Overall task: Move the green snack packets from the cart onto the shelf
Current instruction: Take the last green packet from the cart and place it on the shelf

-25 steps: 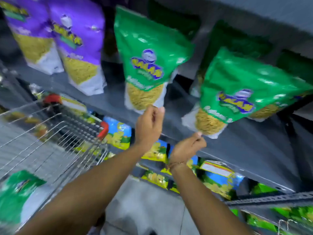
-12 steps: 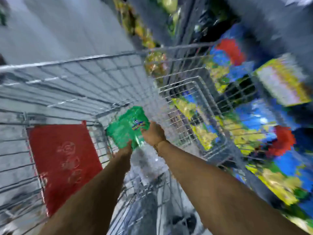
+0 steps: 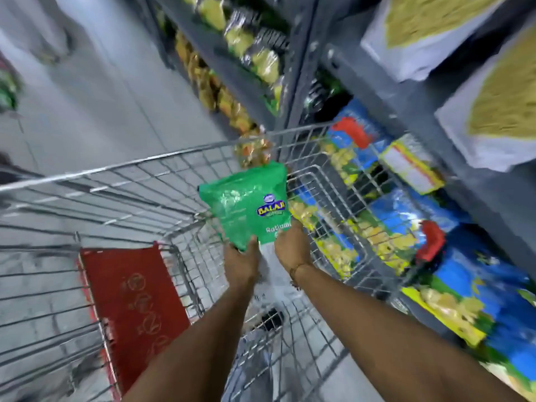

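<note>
A green snack packet (image 3: 249, 204) with a blue logo is held upright above the wire cart (image 3: 116, 169), near the cart's right side. My left hand (image 3: 240, 262) grips its lower left edge. My right hand (image 3: 291, 245) grips its lower right edge, over the packet's white bottom part. The grey shelf (image 3: 406, 117) runs along the right, with the bottoms of two packets (image 3: 493, 111) showing at the top right.
A red flap (image 3: 133, 309) lies in the cart's child seat at the lower left. Blue and yellow snack bags (image 3: 406, 227) fill the lower shelves on the right. Yellow packets (image 3: 220, 91) line shelves farther down the aisle. Grey floor stretches to the left.
My view swung from the shelf down to the cart. Both hands left the shelved green packets, took a packet in the cart, and have raised it higher.
</note>
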Action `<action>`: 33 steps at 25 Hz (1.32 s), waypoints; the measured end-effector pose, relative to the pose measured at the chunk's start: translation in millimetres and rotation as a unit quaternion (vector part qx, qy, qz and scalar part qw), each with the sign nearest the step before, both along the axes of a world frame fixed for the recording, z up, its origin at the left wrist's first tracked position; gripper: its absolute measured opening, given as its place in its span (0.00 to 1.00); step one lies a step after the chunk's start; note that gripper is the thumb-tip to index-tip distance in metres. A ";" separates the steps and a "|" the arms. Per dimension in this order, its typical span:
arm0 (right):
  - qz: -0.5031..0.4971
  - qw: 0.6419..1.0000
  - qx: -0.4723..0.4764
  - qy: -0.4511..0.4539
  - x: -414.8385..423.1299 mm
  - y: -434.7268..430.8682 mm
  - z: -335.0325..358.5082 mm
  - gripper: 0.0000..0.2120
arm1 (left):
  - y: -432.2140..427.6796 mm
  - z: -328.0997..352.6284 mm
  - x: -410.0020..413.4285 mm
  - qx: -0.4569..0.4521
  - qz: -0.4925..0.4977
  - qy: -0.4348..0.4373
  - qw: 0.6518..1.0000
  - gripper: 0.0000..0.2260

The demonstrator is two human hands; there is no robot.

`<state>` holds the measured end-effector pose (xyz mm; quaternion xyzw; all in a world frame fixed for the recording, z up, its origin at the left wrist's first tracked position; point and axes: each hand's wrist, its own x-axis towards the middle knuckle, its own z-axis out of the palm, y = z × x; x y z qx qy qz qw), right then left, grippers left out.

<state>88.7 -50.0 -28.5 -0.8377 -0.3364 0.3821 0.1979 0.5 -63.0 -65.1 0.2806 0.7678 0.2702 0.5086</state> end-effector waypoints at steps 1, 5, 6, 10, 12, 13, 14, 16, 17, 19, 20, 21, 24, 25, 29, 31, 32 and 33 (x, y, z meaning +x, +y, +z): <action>-0.019 0.999 0.051 -0.002 11.1 -7.1 25.3 0.14 | -0.3 26.6 10.4 0.068 -0.028 0.012 0.997 0.17; -0.106 0.956 0.272 -0.039 58.7 -62.4 117.5 0.13 | -31.3 135.7 60.5 0.314 -0.100 0.031 0.944 0.16; -0.126 0.935 0.328 -0.035 68.7 -83.1 133.1 0.15 | -46.4 156.1 71.8 0.352 -0.113 0.018 0.929 0.16; -0.196 0.838 0.507 -0.040 131.4 -206.5 184.8 0.10 | -145.9 228.4 144.0 0.496 -0.191 -0.044 0.846 0.20; -0.245 0.794 0.556 -0.031 161.6 -268.6 196.6 0.07 | -200.1 246.2 181.4 0.525 -0.248 -0.051 0.812 0.21; -0.277 0.771 0.573 -0.028 178.5 -302.0 206.2 0.10 | -226.9 251.7 205.8 0.530 -0.278 -0.064 0.798 0.21; -0.314 0.746 0.586 -0.031 198.8 -333.9 209.4 0.13 | -256.7 259.4 229.3 0.517 -0.315 -0.098 0.790 0.21; -0.383 0.691 0.611 -0.052 237.7 -395.2 218.0 0.17 | -312.3 270.7 275.1 0.478 -0.402 -0.167 0.763 0.25; -0.414 0.662 0.620 -0.075 257.1 -423.9 221.7 0.16 | -338.8 274.2 297.9 0.473 -0.442 -0.193 0.738 0.26; -0.461 0.612 0.632 -0.119 292.1 -474.1 223.3 0.09 | -383.2 278.3 342.2 0.455 -0.507 -0.234 0.693 0.25; -0.478 0.595 0.633 -0.129 306.9 -490.4 225.1 0.08 | -397.7 280.8 361.2 0.443 -0.533 -0.242 0.678 0.22; -0.500 0.584 0.624 -0.141 325.2 -506.7 228.2 0.08 | -412.5 284.2 383.8 0.435 -0.560 -0.246 0.660 0.20; -0.547 0.590 0.569 -0.173 384.4 -541.3 231.3 0.16 | -431.7 281.1 452.6 0.373 -0.612 -0.235 0.657 0.15; -0.555 0.613 0.530 -0.186 399.9 -547.3 230.8 0.20 | -431.2 274.2 470.6 0.359 -0.622 -0.215 0.661 0.14; -0.604 0.720 0.292 -0.177 436.8 -558.7 215.3 0.28 | -434.3 240.9 504.5 0.365 -0.644 -0.131 0.659 0.12; -0.664 0.692 0.271 -0.086 442.6 -550.2 223.4 0.28 | -441.6 237.2 501.9 0.416 -0.644 -0.162 0.621 0.09; -0.667 0.680 0.301 -0.044 454.7 -548.8 222.1 0.28 | -447.3 239.3 497.8 0.416 -0.661 -0.207 0.589 0.06; -0.630 0.689 0.357 0.008 462.8 -551.2 225.2 0.26 | -452.2 241.7 490.6 0.409 -0.683 -0.242 0.555 0.03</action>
